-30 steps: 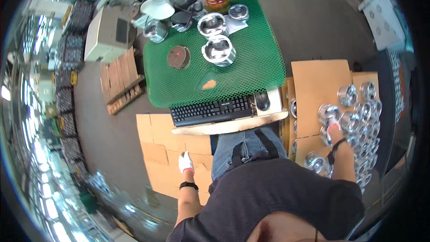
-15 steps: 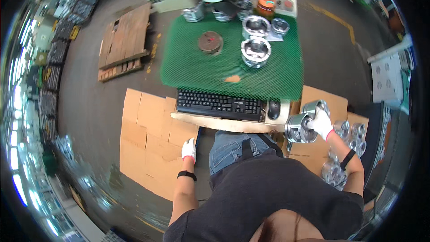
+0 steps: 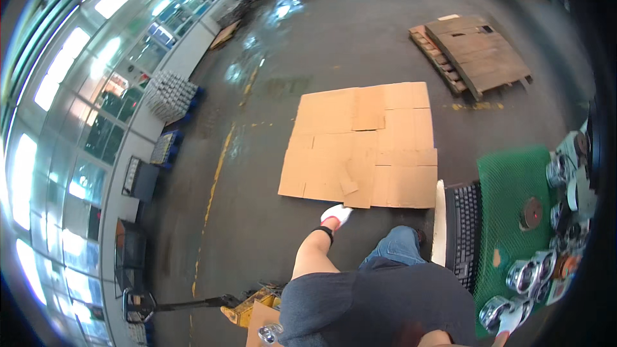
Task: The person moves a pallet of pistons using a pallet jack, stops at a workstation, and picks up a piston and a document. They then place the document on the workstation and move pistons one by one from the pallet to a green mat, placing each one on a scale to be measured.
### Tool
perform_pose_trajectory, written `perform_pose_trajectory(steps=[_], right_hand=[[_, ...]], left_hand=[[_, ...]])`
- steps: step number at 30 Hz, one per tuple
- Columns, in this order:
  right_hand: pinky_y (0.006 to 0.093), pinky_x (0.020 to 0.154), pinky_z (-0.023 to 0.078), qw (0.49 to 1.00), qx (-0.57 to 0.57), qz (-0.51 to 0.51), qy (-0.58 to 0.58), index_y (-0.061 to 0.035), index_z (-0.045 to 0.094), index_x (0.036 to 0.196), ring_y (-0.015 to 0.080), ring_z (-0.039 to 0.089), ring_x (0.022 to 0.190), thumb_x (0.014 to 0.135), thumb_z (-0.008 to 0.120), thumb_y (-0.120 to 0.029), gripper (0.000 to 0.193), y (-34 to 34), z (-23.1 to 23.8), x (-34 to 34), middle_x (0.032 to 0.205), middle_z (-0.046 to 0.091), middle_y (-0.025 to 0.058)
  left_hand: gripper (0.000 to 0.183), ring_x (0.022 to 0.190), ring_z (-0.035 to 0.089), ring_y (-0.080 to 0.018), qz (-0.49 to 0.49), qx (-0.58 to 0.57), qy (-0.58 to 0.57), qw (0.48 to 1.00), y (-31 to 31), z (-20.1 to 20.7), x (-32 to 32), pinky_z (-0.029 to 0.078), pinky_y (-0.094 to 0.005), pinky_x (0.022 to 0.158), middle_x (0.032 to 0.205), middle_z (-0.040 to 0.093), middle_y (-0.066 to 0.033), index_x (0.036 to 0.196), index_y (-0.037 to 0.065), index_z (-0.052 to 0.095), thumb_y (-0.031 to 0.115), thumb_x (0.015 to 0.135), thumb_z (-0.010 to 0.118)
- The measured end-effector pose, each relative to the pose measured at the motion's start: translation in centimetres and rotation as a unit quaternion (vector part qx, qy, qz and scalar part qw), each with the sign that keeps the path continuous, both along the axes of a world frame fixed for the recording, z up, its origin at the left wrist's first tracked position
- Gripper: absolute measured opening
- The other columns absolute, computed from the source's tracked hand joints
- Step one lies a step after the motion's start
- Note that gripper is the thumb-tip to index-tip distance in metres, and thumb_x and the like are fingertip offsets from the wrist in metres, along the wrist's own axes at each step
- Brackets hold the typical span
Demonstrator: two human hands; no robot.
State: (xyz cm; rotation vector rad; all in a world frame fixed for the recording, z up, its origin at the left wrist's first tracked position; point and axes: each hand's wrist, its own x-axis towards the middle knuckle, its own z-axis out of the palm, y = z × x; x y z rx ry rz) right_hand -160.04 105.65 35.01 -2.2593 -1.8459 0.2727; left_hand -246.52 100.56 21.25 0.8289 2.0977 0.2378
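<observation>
My right hand (image 3: pixel 511 319), in a white glove, is at the near end of the green mesh mat (image 3: pixel 498 173). Its fingers close on two silvery metal pistons, one piston (image 3: pixel 493 312) to its left and the other (image 3: pixel 527 308) to its right; the fingertips are partly hidden. White-gloved too, my left hand (image 3: pixel 335 216) reaches forward to the near edge of a large patched cardboard sheet (image 3: pixel 398 128). Its fingers look stretched out and hold nothing visible. Beyond the right hand, more pistons (image 3: pixel 524 276) stand upright on the mat.
A black keyboard (image 3: pixel 463 231) lies along the mat's left side, and a round brown disc (image 3: pixel 531 213) rests on the mat. Wooden pallets (image 3: pixel 479 51) are stacked at the far right. A yellow pallet truck (image 3: pixel 254 305) with a black handle stands at lower left, beside another piston (image 3: pixel 270 332) on cardboard.
The view has swung left, bringing the cardboard sheet to the middle. My right hand has carried the two pistons from above the cardboard on the right to the mat. My left hand has reached forward.
</observation>
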Motion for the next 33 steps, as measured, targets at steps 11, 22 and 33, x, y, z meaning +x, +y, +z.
perform_pose_trajectory(steps=[11, 22, 33], right_hand=[[0.0422, 0.114, 0.034, 0.954, -0.078, -0.149, -0.248, -0.0029, 0.033, 0.149, 0.0354, 0.039, 0.138, 0.083, 0.070, -0.047, 0.088, -0.2, 8.8, -16.7, 0.150, 0.043, 0.0184], [0.0454, 0.103, 0.041, 0.982, 0.124, 0.033, -0.139, 0.0018, 0.047, 0.138, 0.0396, 0.054, 0.119, 0.078, 0.067, -0.028, 0.070, -2.0, 8.9, -19.5, 0.130, 0.056, 0.0250], [0.0342, 0.109, 0.038, 0.978, 0.004, -0.196, -0.069, 0.0026, 0.051, 0.138, 0.0294, 0.050, 0.130, 0.087, 0.053, 0.004, 0.051, -4.0, -0.9, -14.9, 0.140, 0.054, 0.0198]], left_hand=[[0.056, 0.126, 0.053, -0.0344, 0.056, 0.031, -0.055, 0.996, 1.4, -2.8, 4.5, 0.041, -0.0401, 0.105, 0.133, 0.059, -0.0164, 0.126, 0.007, 0.063, 0.049, 0.095, 0.045], [0.049, 0.114, 0.060, -0.0342, -0.085, 0.172, -0.055, 0.980, 6.3, 6.8, 10.8, 0.045, -0.0408, 0.098, 0.119, 0.066, -0.0174, 0.115, 0.007, 0.067, 0.046, 0.095, 0.047], [0.057, 0.119, 0.056, -0.0376, -0.269, 0.280, -0.158, 0.908, 19.2, 12.5, 15.8, 0.043, -0.0425, 0.101, 0.125, 0.062, -0.0201, 0.124, 0.004, 0.061, 0.051, 0.096, 0.046]])
